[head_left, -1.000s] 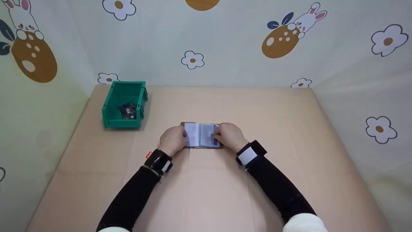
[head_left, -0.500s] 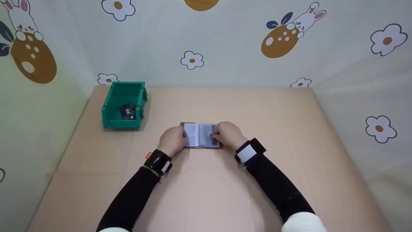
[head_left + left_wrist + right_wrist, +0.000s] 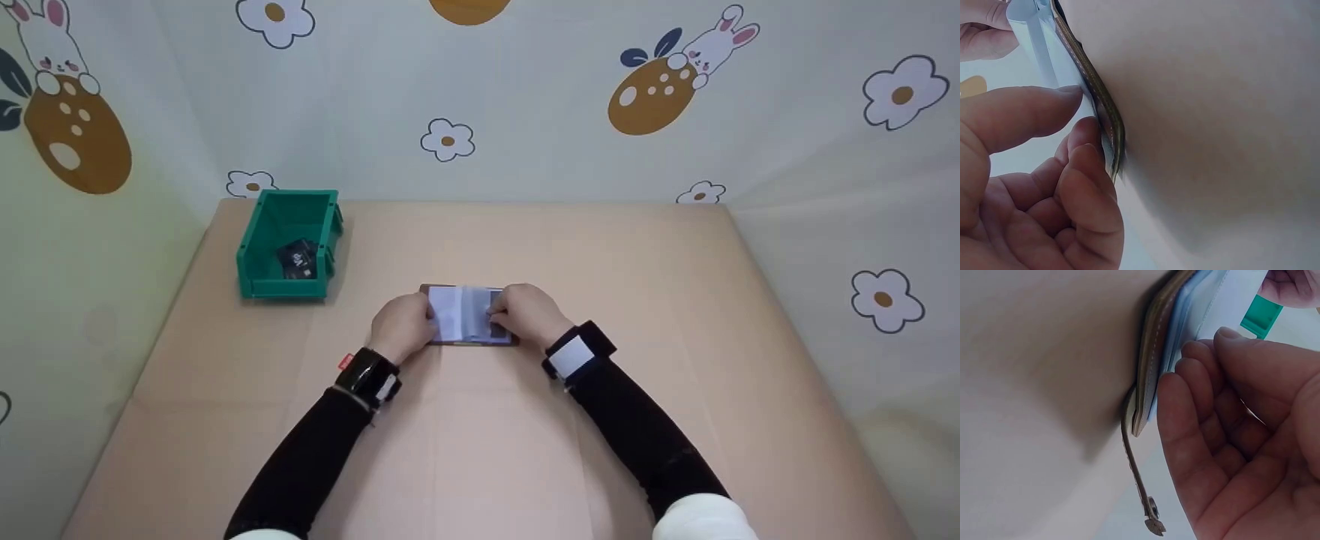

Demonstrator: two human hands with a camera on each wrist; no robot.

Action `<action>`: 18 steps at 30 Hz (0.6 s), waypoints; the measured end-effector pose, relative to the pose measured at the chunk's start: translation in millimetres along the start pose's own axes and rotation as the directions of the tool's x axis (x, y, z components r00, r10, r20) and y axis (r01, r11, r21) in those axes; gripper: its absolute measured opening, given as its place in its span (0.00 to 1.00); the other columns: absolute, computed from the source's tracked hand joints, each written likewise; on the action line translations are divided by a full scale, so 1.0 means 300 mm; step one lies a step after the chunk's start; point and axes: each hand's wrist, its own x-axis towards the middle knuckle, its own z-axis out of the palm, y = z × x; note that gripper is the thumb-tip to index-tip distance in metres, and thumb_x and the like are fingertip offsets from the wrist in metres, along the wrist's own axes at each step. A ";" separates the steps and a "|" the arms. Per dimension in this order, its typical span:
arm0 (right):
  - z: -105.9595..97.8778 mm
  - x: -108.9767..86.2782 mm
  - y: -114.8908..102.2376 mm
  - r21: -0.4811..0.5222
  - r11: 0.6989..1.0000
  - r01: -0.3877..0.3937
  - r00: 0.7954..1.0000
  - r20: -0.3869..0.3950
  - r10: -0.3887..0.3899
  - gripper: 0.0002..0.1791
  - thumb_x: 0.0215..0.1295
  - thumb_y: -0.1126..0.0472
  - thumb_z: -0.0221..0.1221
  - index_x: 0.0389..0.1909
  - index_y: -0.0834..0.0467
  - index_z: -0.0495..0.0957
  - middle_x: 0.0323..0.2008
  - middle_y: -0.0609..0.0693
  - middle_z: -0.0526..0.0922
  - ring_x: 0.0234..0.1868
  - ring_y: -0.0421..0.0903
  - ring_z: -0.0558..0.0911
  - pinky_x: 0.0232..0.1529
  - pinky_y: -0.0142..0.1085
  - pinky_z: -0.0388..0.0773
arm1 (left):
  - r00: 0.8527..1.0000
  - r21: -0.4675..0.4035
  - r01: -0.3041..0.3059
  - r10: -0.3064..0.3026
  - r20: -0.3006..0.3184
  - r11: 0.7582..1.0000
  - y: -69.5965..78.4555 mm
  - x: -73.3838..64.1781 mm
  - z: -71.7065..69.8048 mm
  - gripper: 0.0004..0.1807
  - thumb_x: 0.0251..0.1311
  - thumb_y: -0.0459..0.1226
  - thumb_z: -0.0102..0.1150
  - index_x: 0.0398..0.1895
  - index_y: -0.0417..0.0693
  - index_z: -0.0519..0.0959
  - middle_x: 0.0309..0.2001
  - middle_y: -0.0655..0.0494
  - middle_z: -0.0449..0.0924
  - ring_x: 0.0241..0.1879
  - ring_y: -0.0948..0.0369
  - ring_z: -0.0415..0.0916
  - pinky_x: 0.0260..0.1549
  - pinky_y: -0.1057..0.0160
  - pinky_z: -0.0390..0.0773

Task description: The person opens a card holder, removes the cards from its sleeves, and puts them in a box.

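Observation:
An opened card holder (image 3: 448, 315) with a brown stitched cover and clear plastic sleeves lies on the table in front of me. My left hand (image 3: 403, 328) holds its left side; in the left wrist view the thumb (image 3: 1044, 109) presses on the sleeves, with curled fingers at the cover's edge (image 3: 1107, 107). On the right half, my right hand (image 3: 535, 315) pinches a clear sleeve (image 3: 475, 315) between thumb and fingers, and that sleeve bends up. The right wrist view shows a strap with a metal snap (image 3: 1154, 509) hanging out from the cover.
A green bin (image 3: 283, 288) stands at the table's back left, with black cards (image 3: 298, 259) inside. Patterned white curtains (image 3: 525, 97) enclose the back and both sides of the table (image 3: 637, 262).
My right hand has shifted slightly left across the card holder, and the pinched sleeve now bows further toward the middle fold. The left hand stays in place.

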 end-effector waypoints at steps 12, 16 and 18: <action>0.002 0.004 -0.003 -0.008 1.000 0.016 1.000 0.000 -0.016 0.06 0.62 0.63 0.66 0.37 0.55 0.89 0.34 0.49 0.88 0.33 0.45 0.81 0.40 0.40 0.78 | 0.999 -0.012 -0.040 0.039 -0.018 0.999 0.004 -0.002 -0.007 0.06 0.48 0.31 0.63 0.31 0.40 0.84 0.31 0.50 0.83 0.32 0.52 0.78 0.34 0.52 0.77; 0.006 0.005 -0.002 -0.022 1.000 0.016 1.000 -0.014 -0.016 0.05 0.62 0.62 0.66 0.37 0.55 0.89 0.32 0.49 0.88 0.32 0.45 0.82 0.38 0.40 0.78 | 0.996 -0.022 -0.089 0.088 -0.032 0.996 0.034 -0.009 -0.015 0.07 0.51 0.33 0.65 0.34 0.40 0.83 0.32 0.51 0.83 0.33 0.52 0.79 0.35 0.52 0.77; 0.006 0.004 -0.003 -0.027 1.000 0.012 1.000 -0.016 -0.013 0.05 0.63 0.62 0.66 0.37 0.56 0.89 0.32 0.49 0.88 0.31 0.45 0.82 0.38 0.40 0.78 | 0.992 -0.023 -0.125 0.124 -0.038 0.992 0.057 -0.013 -0.014 0.07 0.52 0.32 0.65 0.35 0.40 0.83 0.29 0.52 0.82 0.32 0.53 0.79 0.34 0.53 0.77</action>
